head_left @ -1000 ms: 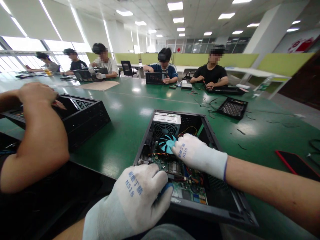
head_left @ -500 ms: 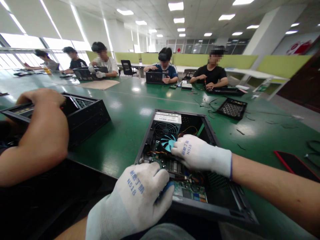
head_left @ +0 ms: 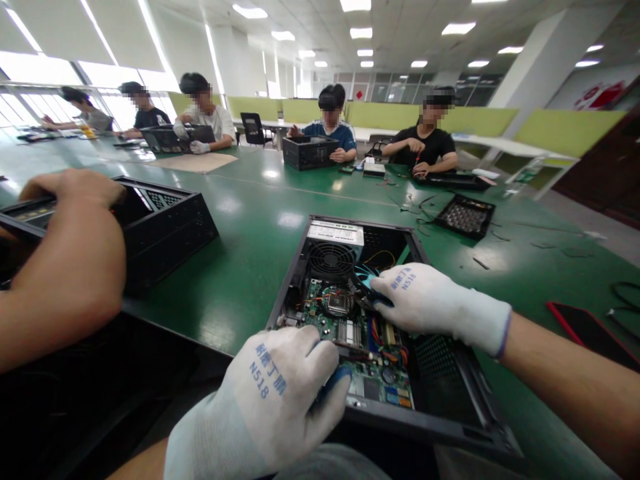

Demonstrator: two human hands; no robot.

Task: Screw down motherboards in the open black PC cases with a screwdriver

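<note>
An open black computer case lies on its side in front of me. In white gloves, my left hand curls its fingers around the near left edge of the case. My right hand pinches a CPU cooler fan with blue blades, tilted and raised inside the case. To the left of the fan, the CPU socket shows uncovered on the green motherboard. At the far end sits the power supply with its round grille. My right fingertips are partly hidden behind the cooler.
A co-worker's arm reaches into another black case on my left. To the right lie a red-edged black phone-like slab and a black perforated tray. Several people work across the green table.
My right hand has moved right with the cooler fan, tilting it off the motherboard and uncovering the CPU socket. My left hand stays nearly where it was on the case edge.
</note>
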